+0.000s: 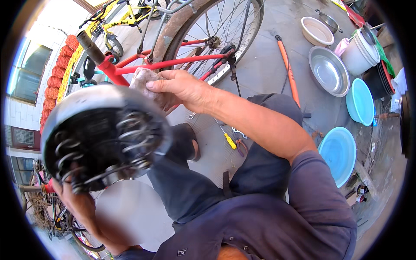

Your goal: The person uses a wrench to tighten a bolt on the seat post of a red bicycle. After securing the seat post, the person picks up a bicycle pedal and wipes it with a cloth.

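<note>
A black bicycle saddle [99, 125] with coil springs [134, 134] on its underside is held up close on the left. My left hand [78, 201] is closed on its lower edge near the clamp, with some fingers hidden behind it. My right hand [184, 89] pinches a crumpled, pale, dirty rag [145, 84] beside the saddle's upper edge; whether the rag touches the saddle cannot be made out. Just beyond stands a red bicycle frame [173, 63] with a dark tube end [90, 47] sticking up and a spoked rear wheel [212, 41].
On the floor lie a yellow-handled screwdriver [230, 141], pliers [241, 147], a wrench [239, 132] and an orange bar-shaped tool [289, 71]. Metal and blue basins [338, 156] and a white bucket [360, 54] line the right side. A yellow bicycle [125, 21] stands at the far left.
</note>
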The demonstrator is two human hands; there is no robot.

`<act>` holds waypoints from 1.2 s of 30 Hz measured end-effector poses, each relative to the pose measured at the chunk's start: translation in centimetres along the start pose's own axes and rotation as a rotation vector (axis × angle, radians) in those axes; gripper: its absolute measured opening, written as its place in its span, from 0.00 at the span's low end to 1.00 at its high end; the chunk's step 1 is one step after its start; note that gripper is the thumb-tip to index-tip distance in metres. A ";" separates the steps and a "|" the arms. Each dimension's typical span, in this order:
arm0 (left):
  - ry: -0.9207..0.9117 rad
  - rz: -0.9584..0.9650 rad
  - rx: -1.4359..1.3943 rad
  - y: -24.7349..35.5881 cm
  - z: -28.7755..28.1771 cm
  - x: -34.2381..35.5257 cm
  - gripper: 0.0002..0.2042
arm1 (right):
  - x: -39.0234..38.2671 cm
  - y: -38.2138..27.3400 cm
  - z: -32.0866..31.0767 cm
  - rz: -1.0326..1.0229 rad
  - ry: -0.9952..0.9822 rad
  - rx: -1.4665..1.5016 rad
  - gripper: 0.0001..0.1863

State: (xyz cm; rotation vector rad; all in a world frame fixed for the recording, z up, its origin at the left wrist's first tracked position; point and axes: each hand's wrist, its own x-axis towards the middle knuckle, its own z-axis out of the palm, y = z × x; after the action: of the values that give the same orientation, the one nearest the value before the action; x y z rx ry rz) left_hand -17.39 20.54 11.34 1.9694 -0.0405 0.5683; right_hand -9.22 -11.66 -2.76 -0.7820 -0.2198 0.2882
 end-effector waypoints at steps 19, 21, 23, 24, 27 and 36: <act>-0.460 -0.796 -0.266 -11.6 18.6 -5.2 0.12 | -4.0 -3.8 -7.4 -0.061 0.427 -0.731 0.27; -0.448 -0.857 -0.297 -12.1 19.1 -5.7 0.14 | -3.8 -2.8 -6.5 0.017 0.348 -0.798 0.27; -0.465 -0.859 -0.330 -12.7 19.7 -5.9 0.14 | -3.4 -1.6 -5.8 0.132 0.288 -1.067 0.26; -0.475 -0.848 -0.336 -12.8 19.8 -6.1 0.15 | -3.3 -1.0 -5.6 0.123 0.284 -1.232 0.28; -0.513 -0.870 -0.296 -12.3 19.5 -5.7 0.16 | -2.7 0.5 -5.7 0.121 0.297 -1.395 0.30; -0.535 -0.816 -0.317 -13.0 19.0 -6.0 0.16 | -1.4 1.1 -5.9 0.258 0.186 -1.453 0.41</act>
State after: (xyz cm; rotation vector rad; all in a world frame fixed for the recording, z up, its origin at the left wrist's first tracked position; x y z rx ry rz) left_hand -12.07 8.94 -8.72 1.5896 0.3087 -0.4718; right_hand -8.95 -15.22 -7.72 -2.2765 -0.1244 0.2694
